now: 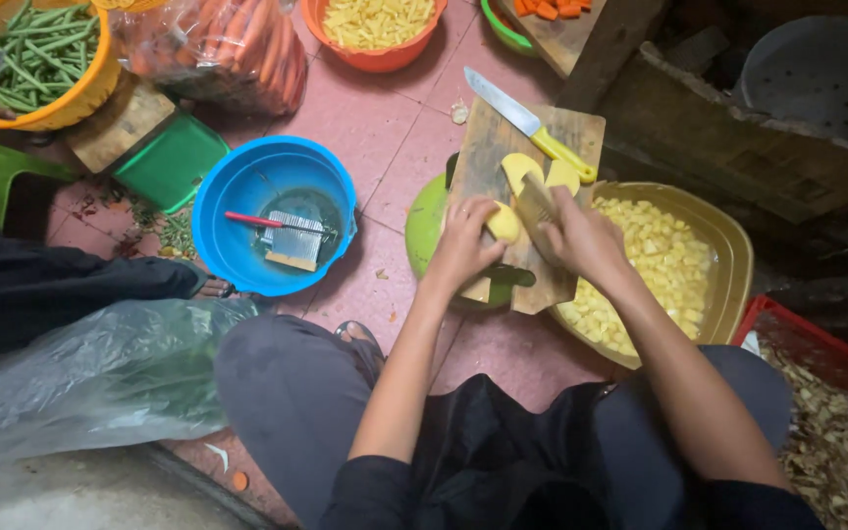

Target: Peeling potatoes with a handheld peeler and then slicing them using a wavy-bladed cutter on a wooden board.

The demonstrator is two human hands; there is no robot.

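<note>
Below, from the head view, I see my left hand (463,240) with fingers curled onto a peeled yellow potato piece (503,223), pressing it on the wooden cutting board (488,162). My right hand (581,236) is closed around a wavy cutting blade (536,206), set against the potato just beside the left fingertips. Two more potato halves (540,172) lie on the board just beyond the blade. A yellow-handled knife (530,125) rests diagonally across the board's far end, near those halves. The board sits on a green bowl (424,226), turned so that only its left rim shows.

To the right, touching the board's edge and partly under my right forearm, stands a tan basin (723,240) filled with diced potato (655,270). A red crate (817,353) of peelings sits at the lower right. To the left, well apart from the board, a blue bowl (238,196) holds a little water, a grater-like tool and a red-handled peeler (252,220). Farther off are an orange bowl (375,54) of cut strips, a bag of carrots (228,44) and a yellow basket (80,93) of green beans (41,44). A clear plastic bag (80,378) lies at the lower left beside another person's dark sleeve (41,285).
</note>
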